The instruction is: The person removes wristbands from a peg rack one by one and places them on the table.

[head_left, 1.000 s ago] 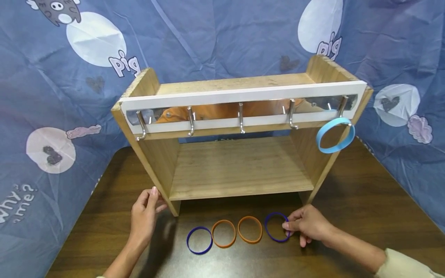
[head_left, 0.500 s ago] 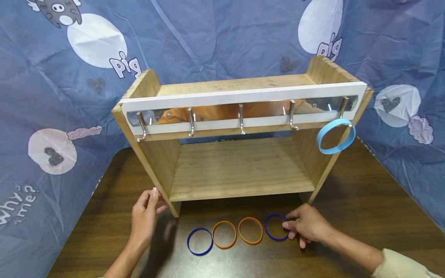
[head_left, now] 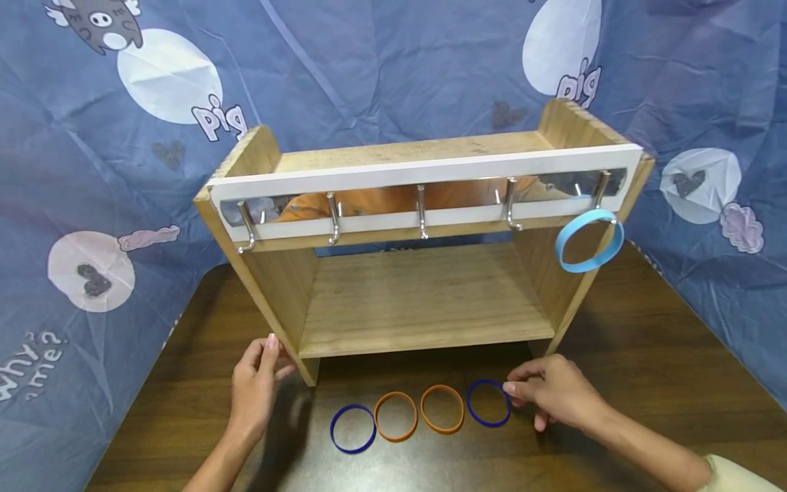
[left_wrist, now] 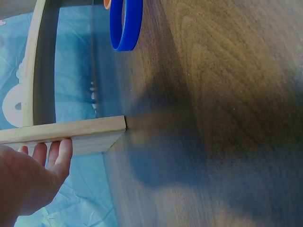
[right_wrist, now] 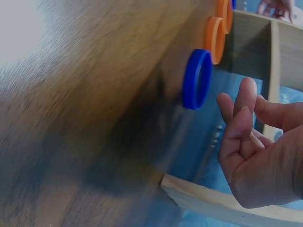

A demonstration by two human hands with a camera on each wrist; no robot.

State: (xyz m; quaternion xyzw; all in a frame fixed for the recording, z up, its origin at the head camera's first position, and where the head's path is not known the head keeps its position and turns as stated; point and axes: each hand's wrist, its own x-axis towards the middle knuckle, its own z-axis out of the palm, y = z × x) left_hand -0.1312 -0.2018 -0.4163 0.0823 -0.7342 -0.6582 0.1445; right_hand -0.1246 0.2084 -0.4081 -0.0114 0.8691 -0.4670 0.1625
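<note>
My left hand (head_left: 255,383) touches the lower left side panel of a wooden shelf (head_left: 424,294); in the left wrist view its fingertips (left_wrist: 65,146) rest against the panel's outer face. On the table, a dark blue silicone wristband (head_left: 488,403) lies flat, just left of my right hand (head_left: 556,393). That hand has loosely bent fingers with nothing in them, and the right wrist view shows a gap between it and the blue wristband (right_wrist: 196,79). Two orange wristbands (head_left: 395,436) and another blue wristband (head_left: 352,449) complete the row along the shelf's front.
A white rail (head_left: 375,220) with several metal hooks (head_left: 421,212) crosses the shelf's upper front. From the rightmost hook hangs a light blue wristband (head_left: 570,266). The brown table (head_left: 639,342) reaches a blue patterned cloth (head_left: 381,68) behind the shelf.
My right hand has let go of the right-hand blue wristband and drawn slightly away to the right. The wristband stays on the table. My left hand keeps its place.
</note>
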